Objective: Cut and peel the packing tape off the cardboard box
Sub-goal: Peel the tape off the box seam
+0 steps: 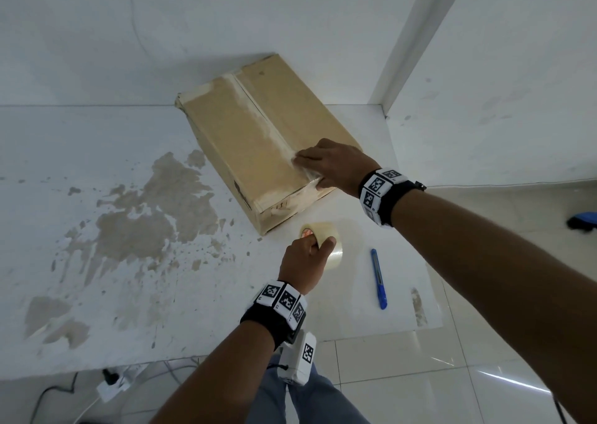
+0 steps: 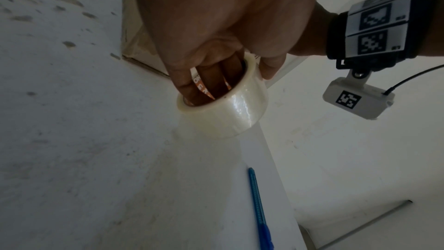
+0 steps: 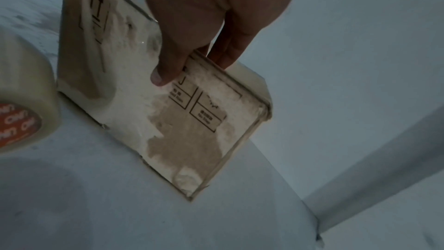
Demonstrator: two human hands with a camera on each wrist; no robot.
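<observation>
Quick pass from my end: readable writing first. The tape roll (image 3: 24,102) has an orange core label with white letters, reads like "UNO" repeated, upside down at the left edge of the right wrist view; the same orange strip shows inside the core in the left wrist view, too cut off to read. The cardboard box (image 1: 258,132) carries black print on its near end face: an up-arrow handling mark and a divided frame with small text, too small for me to read. Box lies flat on the white table (image 1: 97,165), centre of the head view, angled toward the upper right, with a whitish strip of packing tape (image 1: 258,113) down its middle seam and a crumpled clear bit at the near edge. My right hand (image 1: 332,165) is palm down on the box's near right corner, fingers together and laid flat across the top toward the seam, thumb (image 3: 165,71) hooked over the edge and pressing the end face. My left hand (image 1: 303,262) is just below the box in the frame, fingers curled down inside the roll's core, thumb outside on the rim, clamped on the roll; I cannot tell whether the roll touches the table. A blue utility knife (image 1: 378,278) lies on the table right of the left hand, apart from both hands. Brown stains cover the table at left.
</observation>
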